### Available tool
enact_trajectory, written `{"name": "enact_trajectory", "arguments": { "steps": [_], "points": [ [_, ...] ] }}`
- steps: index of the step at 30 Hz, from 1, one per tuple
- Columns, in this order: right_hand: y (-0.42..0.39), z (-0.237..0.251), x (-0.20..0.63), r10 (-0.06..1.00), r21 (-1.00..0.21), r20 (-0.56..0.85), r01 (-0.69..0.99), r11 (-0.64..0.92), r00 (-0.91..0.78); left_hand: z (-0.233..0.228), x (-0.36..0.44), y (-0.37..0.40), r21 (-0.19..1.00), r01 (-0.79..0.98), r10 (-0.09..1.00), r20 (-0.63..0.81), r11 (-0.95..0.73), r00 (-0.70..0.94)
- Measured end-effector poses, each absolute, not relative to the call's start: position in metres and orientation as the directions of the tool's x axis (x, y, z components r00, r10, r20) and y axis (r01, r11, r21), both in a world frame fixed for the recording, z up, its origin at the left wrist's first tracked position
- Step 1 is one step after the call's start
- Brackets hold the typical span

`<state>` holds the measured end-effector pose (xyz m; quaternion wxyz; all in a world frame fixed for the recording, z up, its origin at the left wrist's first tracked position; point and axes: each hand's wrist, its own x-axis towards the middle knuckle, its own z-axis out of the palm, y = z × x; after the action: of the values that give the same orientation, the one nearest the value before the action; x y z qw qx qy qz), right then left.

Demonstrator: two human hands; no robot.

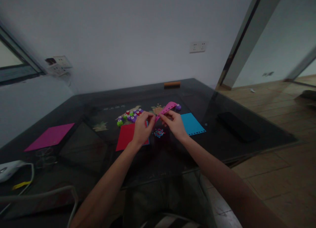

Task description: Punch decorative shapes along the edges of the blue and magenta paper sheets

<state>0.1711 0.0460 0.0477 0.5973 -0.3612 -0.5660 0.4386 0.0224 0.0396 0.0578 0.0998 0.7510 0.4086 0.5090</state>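
Both my hands meet over the middle of a dark glass table (222, 145). My left hand (142, 127) and my right hand (174, 122) together hold a pink sheet of paper (166, 109) with a row of punched holes along its edge; the sheet tilts up and away. At its far end sits a purple craft punch (178, 106). Under my left hand lies a red sheet (125, 135). A small pile of coloured punched bits (159, 132) lies between my hands.
A cluster of small purple, green and red craft punches (130, 116) sits behind the red sheet. A blue punched sheet (192, 124) lies to the right, a magenta sheet (50, 136) far left. A black phone-like slab (236, 126) lies at right, a white device (10, 169) at left.
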Motion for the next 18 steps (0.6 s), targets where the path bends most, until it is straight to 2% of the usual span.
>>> {"name": "enact_trajectory", "arguments": {
  "steps": [5, 10, 18],
  "points": [
    [0.0395, 0.0515, 0.1697, 0.890, -0.889, 0.455, 0.046, 0.455, -0.005, 0.0595, 0.0232, 0.0373, 0.579, 0.467, 0.708, 0.688, -0.668, 0.159],
    [0.0363, 0.0508, 0.1693, 0.823, -0.801, 0.568, 0.225, 0.556, -0.010, 0.0605, 0.0248, 0.0355, 0.582, 0.467, 0.710, 0.687, -0.666, 0.157],
    [0.0352, 0.0509, 0.1698, 0.784, -0.727, 0.617, 0.332, 0.601, -0.066, 0.0569, 0.0261, 0.0367, 0.568, 0.487, 0.713, 0.677, -0.664, 0.183]
  ]
}}
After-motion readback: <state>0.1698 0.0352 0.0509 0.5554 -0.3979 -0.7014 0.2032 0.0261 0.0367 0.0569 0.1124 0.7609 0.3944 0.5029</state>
